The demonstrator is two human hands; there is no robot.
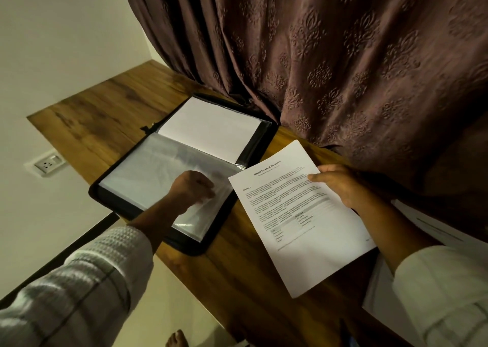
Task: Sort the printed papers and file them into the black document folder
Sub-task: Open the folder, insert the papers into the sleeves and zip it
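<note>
The black document folder lies open on the wooden counter. Its far half holds a white sheet; its near half shows a clear plastic sleeve with paper under it. My left hand rests on the sleeve's right edge with fingers curled, pinching the plastic. My right hand holds a printed paper headed "Sample Financial Statement" by its right edge, just right of the folder and above the counter.
A brown patterned curtain hangs behind the counter and touches the folder's far corner. More white papers lie at the right under my forearm. A wall socket is at the left. A bare foot shows below.
</note>
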